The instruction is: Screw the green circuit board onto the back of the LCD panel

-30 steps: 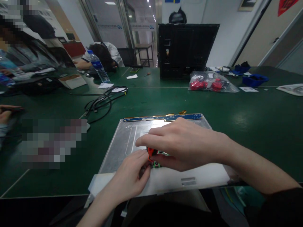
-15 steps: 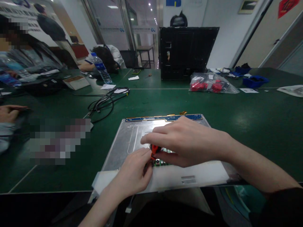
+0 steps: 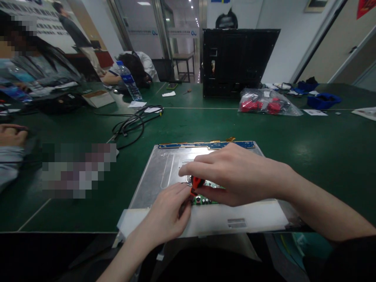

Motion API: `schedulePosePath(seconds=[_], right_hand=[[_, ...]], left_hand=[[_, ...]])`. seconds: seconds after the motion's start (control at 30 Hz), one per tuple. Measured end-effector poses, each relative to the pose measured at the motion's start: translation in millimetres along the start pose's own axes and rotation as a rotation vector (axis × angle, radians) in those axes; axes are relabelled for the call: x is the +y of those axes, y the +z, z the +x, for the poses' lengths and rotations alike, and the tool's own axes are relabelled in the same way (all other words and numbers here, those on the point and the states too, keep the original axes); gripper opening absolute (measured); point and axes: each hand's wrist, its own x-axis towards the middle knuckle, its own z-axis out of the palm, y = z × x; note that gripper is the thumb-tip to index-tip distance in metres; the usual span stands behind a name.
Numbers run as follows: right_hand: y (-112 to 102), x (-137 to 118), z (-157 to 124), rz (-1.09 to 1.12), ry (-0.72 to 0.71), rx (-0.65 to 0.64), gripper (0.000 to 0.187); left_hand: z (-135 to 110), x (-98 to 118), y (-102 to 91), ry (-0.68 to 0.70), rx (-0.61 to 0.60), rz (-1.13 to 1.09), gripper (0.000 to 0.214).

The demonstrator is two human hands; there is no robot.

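Note:
A metal-backed display panel (image 3: 148, 178) lies flat at the table's near edge, with a white strip (image 3: 211, 219) along its near side. On it sits a green circuit board (image 3: 202, 201), partly covered by my hands. My right hand (image 3: 232, 176) reaches over the board, thumb and fingers closed round the red-and-black handle of a screwdriver (image 3: 197, 182); its tip is hidden. Close against its lower end, my left hand (image 3: 169, 209) has its fingers bent together over the board's left end. What they grip is hidden.
A blue circuit strip (image 3: 188, 145) runs along the panel's far edge. Black cables (image 3: 138, 121) lie beyond to the left. Farther off stand a water bottle (image 3: 129, 80), a large black screen back (image 3: 237, 62) and a clear bag with red items (image 3: 267, 103). Another person's hand (image 3: 13, 135) is at left.
The whole view has shifted slightly, so things appear a little to the right and higher. Both hands keep nearly the same grip and place over the board.

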Motion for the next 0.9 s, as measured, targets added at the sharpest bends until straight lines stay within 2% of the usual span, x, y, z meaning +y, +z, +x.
schedulePosePath(seconds=[0.5, 0.73, 0.9], right_hand=[[3.1, 0.8, 1.4, -0.032, -0.029, 0.060, 0.026], [5.3, 3.0, 1.8, -0.015, -0.059, 0.046, 0.017], [5.0, 0.6, -1.9, 0.061, -0.079, 0.028, 0.030]], left_hand=[[-2.0, -1.3, 1.1, 0.018, 0.009, -0.004, 0.016], [-4.3, -2.4, 2.9, 0.005, -0.001, -0.015, 0.016], [-3.7, -1.6, 2.0, 0.017, -0.003, -0.026, 0.015]])
